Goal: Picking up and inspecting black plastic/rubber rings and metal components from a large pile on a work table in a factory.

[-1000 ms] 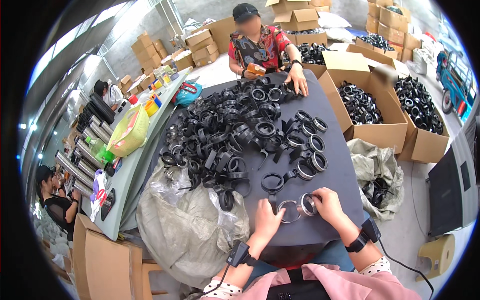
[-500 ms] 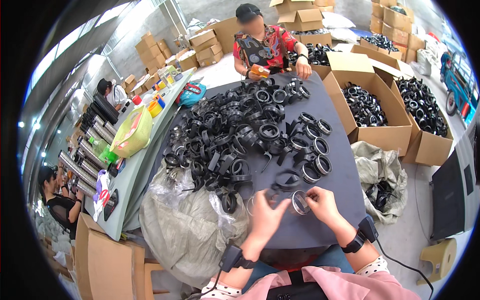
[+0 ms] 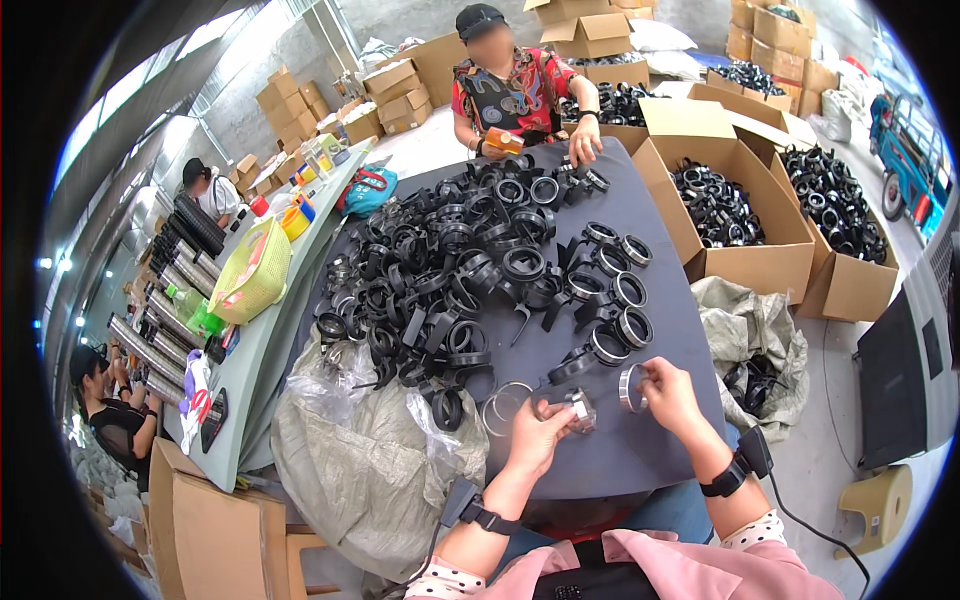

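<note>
At the near edge of the dark tabletop, my right hand pinches a thin silver ring held on edge. Left of it, my left hand closes its thumb and fingers on a small shiny silver piece, whose exact shape I cannot make out. Thin pale rings lie beside my left fingers. Just beyond my hands, several black clamp-like rings with silver inner bands form a curved row. A large heap of black ring clamps covers the table's left and middle.
Across the table a person holds an orange object. Cardboard boxes of black parts stand to the right. A woven sack hangs at the near left. Beyond it is a long side table with a yellow-green basket.
My right hand has moved right with the silver ring, away from my left hand. The left hand now grips a shiny silver piece. A black ring has joined the row's near end.
</note>
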### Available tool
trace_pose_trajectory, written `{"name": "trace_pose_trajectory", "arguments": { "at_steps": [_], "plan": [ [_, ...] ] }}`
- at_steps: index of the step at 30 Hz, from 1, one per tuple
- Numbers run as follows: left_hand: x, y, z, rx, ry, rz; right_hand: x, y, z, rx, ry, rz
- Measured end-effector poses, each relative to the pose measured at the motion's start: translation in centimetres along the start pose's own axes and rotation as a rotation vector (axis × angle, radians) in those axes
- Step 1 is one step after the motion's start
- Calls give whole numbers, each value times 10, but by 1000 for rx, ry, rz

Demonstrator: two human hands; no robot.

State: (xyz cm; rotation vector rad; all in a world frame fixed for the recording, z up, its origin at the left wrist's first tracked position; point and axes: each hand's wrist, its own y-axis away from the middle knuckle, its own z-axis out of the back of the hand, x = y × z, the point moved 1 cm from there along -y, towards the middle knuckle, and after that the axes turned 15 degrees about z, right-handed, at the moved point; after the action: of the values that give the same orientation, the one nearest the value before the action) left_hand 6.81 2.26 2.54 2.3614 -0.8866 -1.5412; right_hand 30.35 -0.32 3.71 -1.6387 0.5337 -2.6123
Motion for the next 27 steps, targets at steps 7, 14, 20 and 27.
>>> {"name": "trace_pose_trajectory", "arguments": {
  "at_steps": [7,14,20,27],
  "plan": [
    [0,4,17,-36,100,-34,43,8,-5,92,581,504],
    [8,3,19,-11,133,15,40,13,-38,402,-256,114],
    [-7,9,36,-254,-424,-122,20,21,37,243,-779,-277],
    [-28,35,3,-540,-1183,-886,2,74,67,73,-280,-407]
  ]
}}
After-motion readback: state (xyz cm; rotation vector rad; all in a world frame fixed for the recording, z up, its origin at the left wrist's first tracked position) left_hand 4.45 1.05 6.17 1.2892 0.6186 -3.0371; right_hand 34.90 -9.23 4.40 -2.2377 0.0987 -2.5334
